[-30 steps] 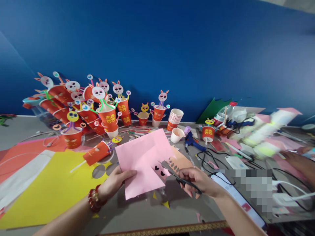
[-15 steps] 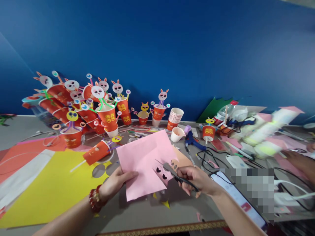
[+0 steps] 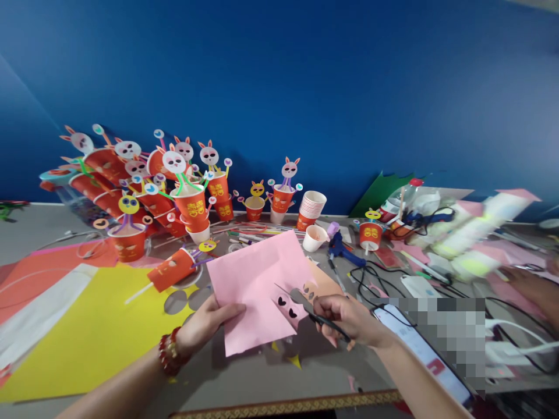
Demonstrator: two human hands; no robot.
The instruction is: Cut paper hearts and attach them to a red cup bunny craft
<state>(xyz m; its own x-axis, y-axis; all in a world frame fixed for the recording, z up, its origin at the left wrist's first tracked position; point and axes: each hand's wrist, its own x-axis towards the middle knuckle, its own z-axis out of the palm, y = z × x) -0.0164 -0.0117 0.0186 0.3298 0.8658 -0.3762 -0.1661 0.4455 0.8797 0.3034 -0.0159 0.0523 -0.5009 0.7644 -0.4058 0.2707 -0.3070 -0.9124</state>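
Note:
My left hand (image 3: 212, 326) pinches the left edge of a pink sheet of paper (image 3: 248, 285), thumb on top and fingers beneath. Two heart-shaped holes show near the sheet's lower right, and dark table is visible through them. In my right hand (image 3: 345, 320) are dark-handled scissors (image 3: 323, 319), their blades lying at the sheet's right part, just above the hearts. An orange-peach sheet (image 3: 323, 282) with small cut holes lies behind the scissors.
Red cups with paper rabbit figures (image 3: 190, 206) crowd the back left. A yellow sheet (image 3: 87, 331) covers the left. Right of my hands are a phone (image 3: 423, 355), black cables and a blue glue gun (image 3: 345, 250). Another person's hand (image 3: 530, 291) is at the far right.

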